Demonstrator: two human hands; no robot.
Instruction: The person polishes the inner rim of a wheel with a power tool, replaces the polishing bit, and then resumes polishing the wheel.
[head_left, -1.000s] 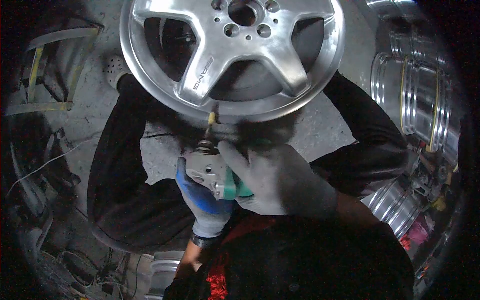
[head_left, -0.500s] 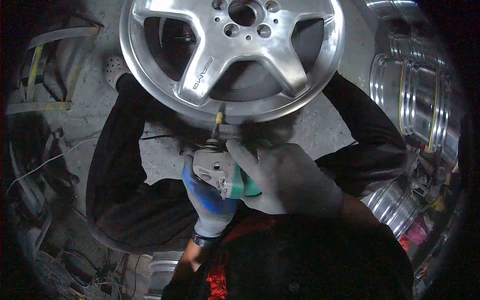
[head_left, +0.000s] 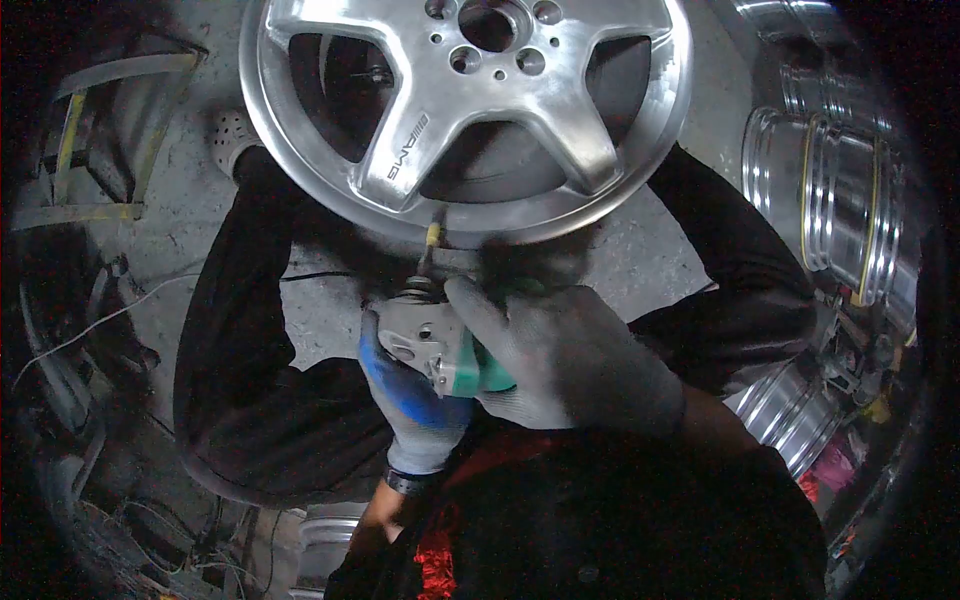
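Note:
Both my gloved hands are closed around an angle grinder (head_left: 418,335) with a silver head and a green body. My left hand (head_left: 415,405), in a grey glove with a blue palm, supports the head from the left and below. Wrapped over the green body from the right is my right hand (head_left: 575,360) in a grey glove. A thin spindle bit (head_left: 432,240) with a yellow section points away from me, its dark tip overlapping the lower rim of a silver alloy wheel (head_left: 490,105). The wheel has broad spokes and AMG lettering on one of them.
My legs in black trousers bend around the wheel on the grey floor (head_left: 320,325). Several shiny rims (head_left: 825,200) stand along the right side. A metal frame (head_left: 105,140) is at the left, and a thin cable (head_left: 110,315) crosses the floor there.
The grinder and my hands have shifted slightly left, and the bit's tip has moved a little left along the rim. The wheel is nearly unchanged.

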